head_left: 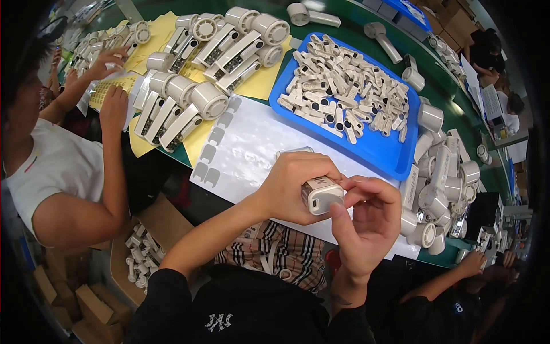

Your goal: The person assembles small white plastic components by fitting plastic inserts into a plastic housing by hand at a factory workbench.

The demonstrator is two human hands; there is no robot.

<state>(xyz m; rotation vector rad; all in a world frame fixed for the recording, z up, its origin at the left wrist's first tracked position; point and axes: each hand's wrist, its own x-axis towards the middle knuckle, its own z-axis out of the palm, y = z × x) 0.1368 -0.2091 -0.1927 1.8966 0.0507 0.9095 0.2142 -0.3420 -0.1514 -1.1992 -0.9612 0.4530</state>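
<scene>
Fan handle (322,195), a beige casing, was gripped in the left hand (295,186) above the bench's (349,34) near edge, over a white sticker sheet (252,146). The right hand's (366,221) thumb pressed its end, likely seating a label; next probably needs firm smoothing.

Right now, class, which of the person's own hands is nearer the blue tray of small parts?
Right. The right hand sits just below the blue tray, near its front edge; the left hand is further left, over the white sheet.

Tray (395,163) behind hands, sheet (252,143) under.
Fan bodies (177,106) left of tray; more fan bodies (441,189) right.
</scene>
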